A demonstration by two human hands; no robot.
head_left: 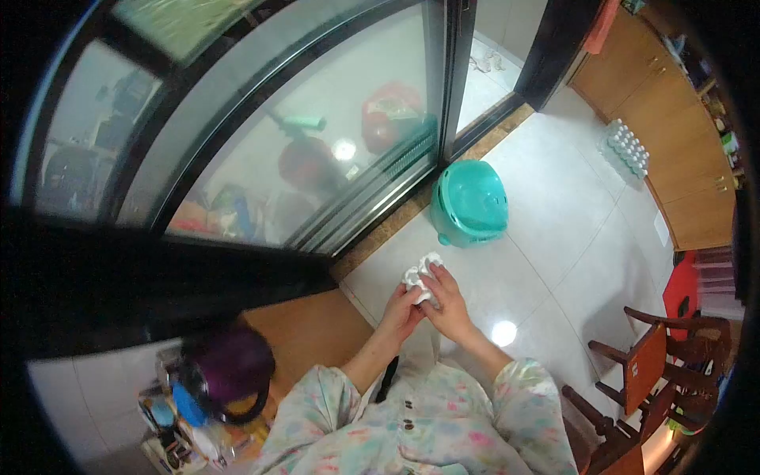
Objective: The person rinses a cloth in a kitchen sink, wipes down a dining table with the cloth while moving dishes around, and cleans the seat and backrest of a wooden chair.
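Note:
A crumpled white cloth [423, 279] is bunched between my two hands, in front of my body and above the tiled floor. My left hand [402, 313] is closed on its near left side. My right hand [447, 301] grips it from the right, with the fingers bent over the folds. Both hands are close together and the cloth partly hides the fingertips. Just beyond the hands, a teal plastic bucket [475, 198] stands upright on the floor, apart from the cloth.
A black-framed glass door [317, 142] runs along the left. A purple kettle [229, 368] stands at lower left among small items. To the right are wooden cabinets [657, 103], a pack of bottles [625, 150] and a wooden chair [645, 364]. A doorway opens at the top.

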